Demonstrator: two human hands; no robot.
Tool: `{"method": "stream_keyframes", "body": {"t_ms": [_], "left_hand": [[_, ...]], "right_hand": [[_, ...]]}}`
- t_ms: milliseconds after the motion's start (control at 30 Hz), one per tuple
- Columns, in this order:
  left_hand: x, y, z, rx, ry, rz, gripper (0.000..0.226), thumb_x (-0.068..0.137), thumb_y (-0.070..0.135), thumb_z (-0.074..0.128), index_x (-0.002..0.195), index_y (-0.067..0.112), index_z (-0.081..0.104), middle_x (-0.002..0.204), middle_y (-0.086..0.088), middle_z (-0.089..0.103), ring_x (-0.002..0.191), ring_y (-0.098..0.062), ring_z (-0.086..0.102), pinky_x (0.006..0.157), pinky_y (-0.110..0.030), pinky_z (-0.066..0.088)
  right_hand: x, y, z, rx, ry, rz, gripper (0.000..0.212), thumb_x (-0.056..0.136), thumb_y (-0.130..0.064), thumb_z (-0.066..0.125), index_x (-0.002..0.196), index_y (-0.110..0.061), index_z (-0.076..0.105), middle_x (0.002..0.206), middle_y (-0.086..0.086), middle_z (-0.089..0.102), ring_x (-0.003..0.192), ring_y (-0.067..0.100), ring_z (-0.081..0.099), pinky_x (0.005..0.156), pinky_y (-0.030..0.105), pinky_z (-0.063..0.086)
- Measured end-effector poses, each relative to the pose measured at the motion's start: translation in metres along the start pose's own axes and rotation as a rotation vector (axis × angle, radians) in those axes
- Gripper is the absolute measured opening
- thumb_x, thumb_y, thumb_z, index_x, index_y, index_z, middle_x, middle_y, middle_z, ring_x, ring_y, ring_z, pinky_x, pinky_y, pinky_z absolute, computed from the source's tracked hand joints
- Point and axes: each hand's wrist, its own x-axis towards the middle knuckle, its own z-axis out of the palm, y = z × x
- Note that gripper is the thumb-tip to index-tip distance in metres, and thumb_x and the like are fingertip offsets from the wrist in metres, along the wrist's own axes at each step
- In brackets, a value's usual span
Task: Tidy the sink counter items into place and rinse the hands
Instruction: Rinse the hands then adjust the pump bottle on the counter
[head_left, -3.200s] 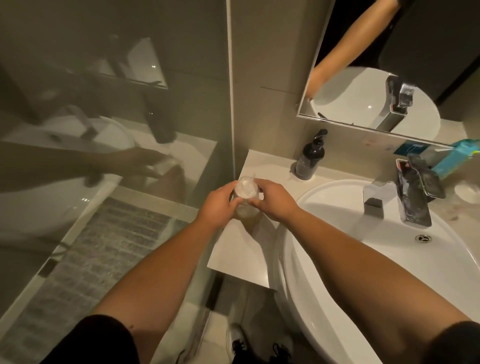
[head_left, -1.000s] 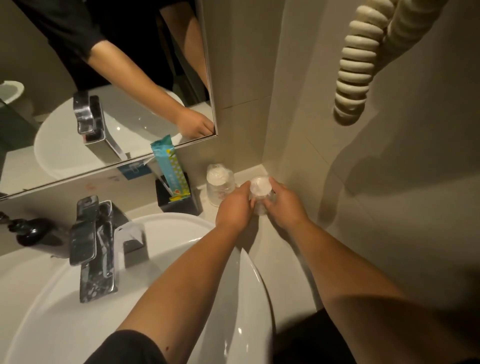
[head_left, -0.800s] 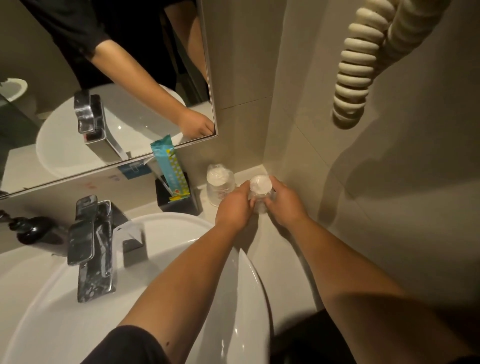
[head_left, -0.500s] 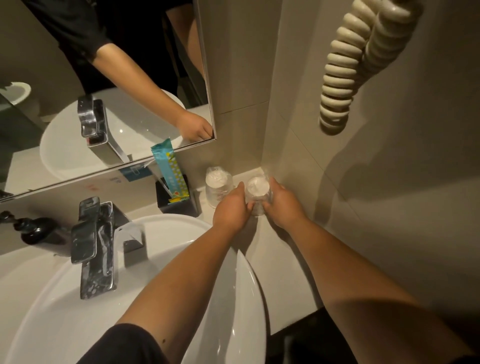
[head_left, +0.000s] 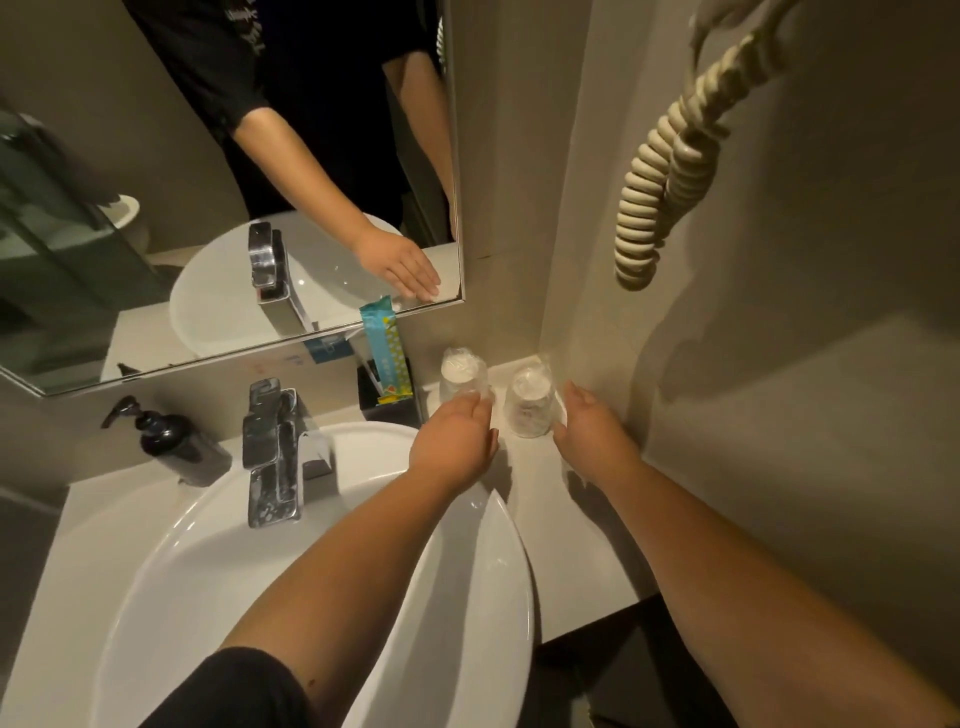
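Note:
Two clear wrapped cups stand upside down in the back right corner of the counter (head_left: 561, 519): one cup (head_left: 529, 402) nearest the wall and a second cup (head_left: 460, 374) to its left. My left hand (head_left: 454, 441) hovers open over the basin's rim, fingertips in front of the second cup. On the other side of the corner cup, my right hand (head_left: 592, 434) is open and holds nothing. The white basin (head_left: 260, 582) fills the lower left, with a chrome tap (head_left: 272, 452) at its back.
A black holder (head_left: 387, 402) with a teal packet (head_left: 383, 345) sits left of the cups. A dark pump bottle (head_left: 171, 441) stands left of the tap. A mirror (head_left: 156, 218) hangs above. A coiled cream cord (head_left: 654, 192) dangles on the right wall.
Both hands carried a cup from the left side of the counter to the right corner, set it down beside the other cup, then let go and drew apart.

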Motion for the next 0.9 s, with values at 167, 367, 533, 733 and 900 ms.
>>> {"method": "stream_keyframes", "body": {"t_ms": [167, 367, 533, 733, 900], "left_hand": [[-0.041, -0.002, -0.012, 0.075, 0.007, 0.023, 0.051, 0.097, 0.036, 0.041, 0.142, 0.010, 0.038, 0.149, -0.011, 0.038, 0.134, -0.027, 0.036, 0.110, -0.036, 0.030], [-0.112, -0.017, -0.015, 0.064, 0.001, -0.074, 0.055, 0.097, 0.040, 0.038, 0.144, 0.012, 0.035, 0.150, -0.008, 0.036, 0.138, -0.024, 0.031, 0.114, -0.034, 0.021], [-0.199, -0.044, -0.012, 0.133, -0.014, -0.194, 0.049, 0.090, 0.045, 0.046, 0.129, 0.016, 0.050, 0.127, -0.005, 0.055, 0.111, -0.024, 0.052, 0.098, -0.036, 0.042], [-0.280, -0.085, -0.014, 0.207, -0.016, -0.409, 0.058, 0.085, 0.047, 0.035, 0.124, 0.013, 0.060, 0.125, -0.006, 0.063, 0.119, -0.027, 0.057, 0.101, -0.040, 0.045], [-0.309, -0.124, -0.038, 0.173, 0.024, -0.527, 0.064, 0.096, 0.052, 0.030, 0.150, 0.018, 0.023, 0.157, -0.004, 0.023, 0.146, -0.024, 0.017, 0.118, -0.039, 0.007]], "right_hand": [[-0.030, -0.009, -0.003, -0.089, 0.024, -0.098, 0.056, 0.095, -0.018, 0.042, 0.148, -0.010, 0.025, 0.154, 0.008, 0.031, 0.141, 0.024, 0.028, 0.114, 0.031, 0.024], [-0.072, -0.046, 0.023, -0.202, -0.052, -0.308, 0.060, 0.096, -0.039, 0.036, 0.149, -0.015, 0.024, 0.158, 0.006, 0.024, 0.147, 0.023, 0.019, 0.119, 0.035, 0.016], [-0.113, -0.082, 0.052, -0.364, -0.137, -0.556, 0.063, 0.095, -0.048, 0.035, 0.149, -0.019, 0.024, 0.159, 0.006, 0.023, 0.148, 0.025, 0.016, 0.121, 0.042, 0.007], [-0.146, -0.136, 0.083, -0.366, -0.214, -0.733, 0.063, 0.089, -0.049, 0.041, 0.142, -0.015, 0.039, 0.150, 0.009, 0.039, 0.141, 0.030, 0.032, 0.118, 0.043, 0.019], [-0.152, -0.206, 0.105, -0.349, -0.151, -0.863, 0.060, 0.088, -0.053, 0.045, 0.137, -0.018, 0.044, 0.138, 0.005, 0.050, 0.125, 0.026, 0.046, 0.109, 0.038, 0.034]]}}
